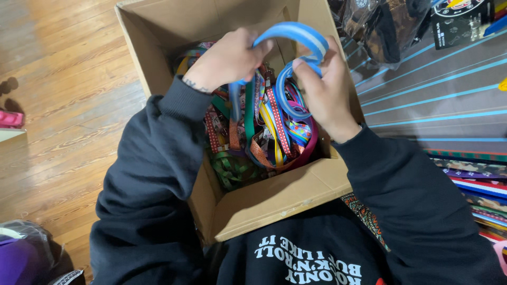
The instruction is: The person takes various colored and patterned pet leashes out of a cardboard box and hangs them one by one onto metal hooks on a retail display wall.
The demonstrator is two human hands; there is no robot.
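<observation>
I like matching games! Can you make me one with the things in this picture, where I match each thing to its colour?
Things:
1. strap held in both hands
2. box
3. sleeves
4. looped strap low in the box's left corner

Colours:
A. green
B. dark navy
C. blue with a pale stripe
D. brown cardboard

Pairs: 1-C, 2-D, 3-B, 4-A

The left hand and the right hand both grip the strap above the box.
</observation>
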